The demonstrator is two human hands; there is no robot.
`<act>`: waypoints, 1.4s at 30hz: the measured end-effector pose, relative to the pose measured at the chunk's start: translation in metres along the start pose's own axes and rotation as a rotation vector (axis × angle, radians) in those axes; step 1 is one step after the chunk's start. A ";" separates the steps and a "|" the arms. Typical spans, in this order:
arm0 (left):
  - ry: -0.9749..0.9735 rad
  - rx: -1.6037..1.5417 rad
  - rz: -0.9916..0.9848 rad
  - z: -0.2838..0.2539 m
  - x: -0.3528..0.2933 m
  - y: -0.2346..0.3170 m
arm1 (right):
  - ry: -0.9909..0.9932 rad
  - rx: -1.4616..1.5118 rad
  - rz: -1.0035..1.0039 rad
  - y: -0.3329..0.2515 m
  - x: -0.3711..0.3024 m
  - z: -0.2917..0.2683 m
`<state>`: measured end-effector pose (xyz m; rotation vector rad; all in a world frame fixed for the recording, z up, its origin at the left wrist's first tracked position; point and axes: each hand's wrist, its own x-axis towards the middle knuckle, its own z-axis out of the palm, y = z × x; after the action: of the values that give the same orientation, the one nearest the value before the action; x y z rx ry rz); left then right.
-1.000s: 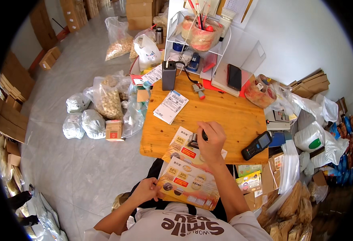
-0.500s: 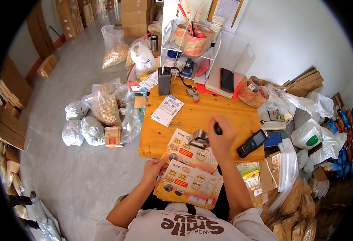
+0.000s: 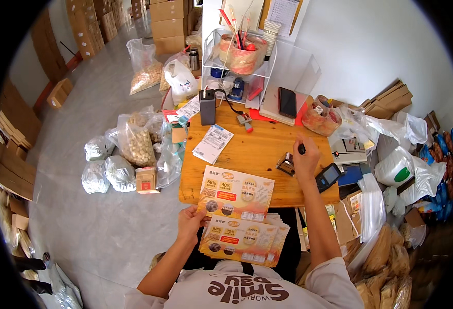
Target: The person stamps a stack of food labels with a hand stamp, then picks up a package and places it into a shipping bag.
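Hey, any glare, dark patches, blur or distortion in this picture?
Head view: black fisheye rim at the corners; tall boxes at upper left lean, likely lens distortion. Head view: silver bags catch highlights; the floor brightens toward the back; lower right falls dark. Head view: the upper leaflet looks fairly crisp.

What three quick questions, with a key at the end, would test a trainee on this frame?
1. Which hand holds the metal tool?
2. True or false: the left hand is holding a phone.
3. The white printed slips lie on: A) the floor; B) the wooden table; C) the person's lap.

Key:
1. The right hand.
2. False; the left hand holds a printed card by its lower left corner.
3. B.
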<state>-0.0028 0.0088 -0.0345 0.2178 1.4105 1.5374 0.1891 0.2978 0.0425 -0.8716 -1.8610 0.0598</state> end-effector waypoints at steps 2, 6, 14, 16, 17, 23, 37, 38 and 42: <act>-0.003 0.050 0.037 -0.002 -0.004 0.003 | -0.140 -0.056 0.112 -0.006 0.000 -0.003; 0.023 0.069 0.196 -0.002 -0.009 0.015 | -0.129 -0.024 -0.009 -0.019 0.012 -0.025; -0.069 -0.099 0.135 0.007 -0.048 0.051 | 0.038 -0.004 -0.211 -0.060 -0.012 -0.084; -0.123 -0.034 0.048 0.000 -0.057 0.031 | -0.056 0.077 -0.225 -0.071 -0.049 -0.105; -0.162 0.033 -0.029 -0.007 -0.065 0.019 | -0.110 0.139 -0.186 -0.080 -0.066 -0.112; -0.234 0.926 0.143 -0.032 -0.075 -0.015 | -0.540 0.138 0.316 -0.070 -0.166 -0.140; -0.362 0.362 -0.015 -0.013 -0.035 -0.043 | -0.893 0.092 0.382 -0.106 -0.228 -0.121; -0.365 0.292 -0.046 -0.013 -0.039 -0.039 | -0.777 0.282 0.498 -0.102 -0.239 -0.117; -0.401 0.276 0.010 -0.022 -0.057 -0.036 | -0.599 0.353 0.682 -0.097 -0.222 -0.119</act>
<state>0.0285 -0.0538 -0.0443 0.6638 1.2901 1.2173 0.2801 0.0560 -0.0359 -1.2822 -1.8979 1.1417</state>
